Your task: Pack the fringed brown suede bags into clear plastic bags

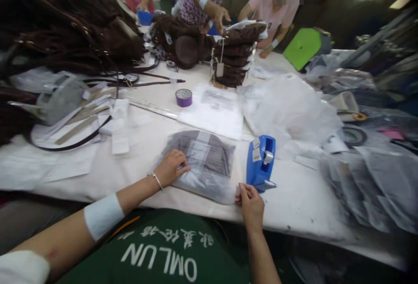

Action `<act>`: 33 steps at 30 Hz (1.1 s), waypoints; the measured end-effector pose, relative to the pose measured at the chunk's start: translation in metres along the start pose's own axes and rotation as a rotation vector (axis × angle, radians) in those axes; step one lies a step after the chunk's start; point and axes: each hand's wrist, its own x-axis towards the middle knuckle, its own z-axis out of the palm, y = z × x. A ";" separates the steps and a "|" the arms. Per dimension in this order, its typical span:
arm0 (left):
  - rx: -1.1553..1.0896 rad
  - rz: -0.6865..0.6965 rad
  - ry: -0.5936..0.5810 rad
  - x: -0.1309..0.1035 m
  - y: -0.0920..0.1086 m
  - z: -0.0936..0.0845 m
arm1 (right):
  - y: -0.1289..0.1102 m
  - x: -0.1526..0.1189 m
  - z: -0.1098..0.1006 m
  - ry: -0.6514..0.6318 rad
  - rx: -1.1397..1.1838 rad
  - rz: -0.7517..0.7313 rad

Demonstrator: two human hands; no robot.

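A clear plastic bag (212,188) with a dark, folded item inside lies flat in front of me at the table's near edge. My left hand (171,167) rests on the bag's left part, its fingers bent and the thumb a little apart from them. Beside the bag's lower right corner, my right hand (251,200) is closed in a pinch. A small, see-through strip that looks like clear tape shows at its fingertips. Just beyond that hand stands a blue tape dispenser (253,168) with a roll in it.
Beyond the bag lie white printed sheets (215,105) and a purple tape roll (183,98). Brown bags (235,53) are stacked farther back, with a large brown heap (75,27) at left. Plastic bags (290,105) spread rightward, near filled bags (369,184). Several co-workers stand across the table.
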 end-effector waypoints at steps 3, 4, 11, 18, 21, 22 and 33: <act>-0.024 0.013 0.014 0.002 -0.006 0.001 | 0.002 0.008 -0.035 0.373 0.129 -0.020; -0.023 0.013 0.016 0.002 -0.006 0.001 | -0.001 0.013 -0.045 0.475 0.105 -0.053; 0.039 -0.013 0.024 0.002 -0.002 0.000 | -0.026 0.041 -0.055 0.256 -0.052 -0.185; 0.061 -0.016 0.029 0.000 -0.001 0.000 | 0.012 0.010 -0.051 0.442 -0.237 -0.264; 0.054 -0.001 0.018 0.001 -0.002 0.001 | 0.010 0.023 -0.063 0.463 -0.256 -0.250; 0.051 0.004 0.017 0.001 -0.003 0.002 | 0.005 0.029 -0.066 0.455 -0.241 -0.242; 0.040 -0.040 0.044 -0.004 0.001 0.003 | -0.009 -0.004 -0.044 0.463 0.017 -0.193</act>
